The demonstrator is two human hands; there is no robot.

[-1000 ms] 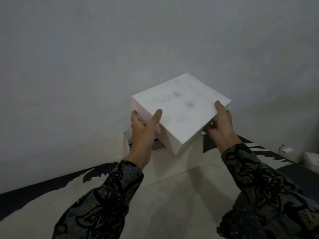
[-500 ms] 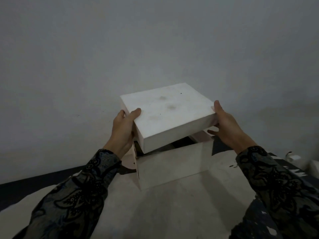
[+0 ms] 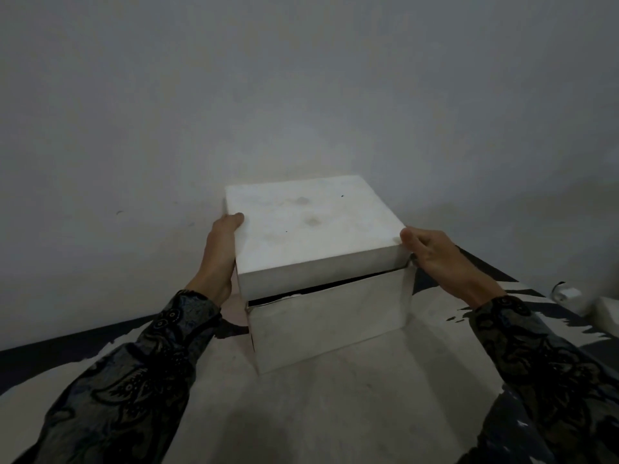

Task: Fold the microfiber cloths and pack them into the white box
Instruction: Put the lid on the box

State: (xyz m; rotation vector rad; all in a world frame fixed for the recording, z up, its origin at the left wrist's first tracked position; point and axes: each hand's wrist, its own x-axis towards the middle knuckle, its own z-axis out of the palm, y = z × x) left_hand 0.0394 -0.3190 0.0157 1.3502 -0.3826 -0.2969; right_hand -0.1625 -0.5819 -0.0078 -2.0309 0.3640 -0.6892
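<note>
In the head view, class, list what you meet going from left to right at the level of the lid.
left hand → white lid → right hand → small white objects by the wall

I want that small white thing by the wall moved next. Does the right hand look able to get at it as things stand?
Probably not yet: the right hand holds the lid over the box. Once free, nothing visible blocks the white thing.
</note>
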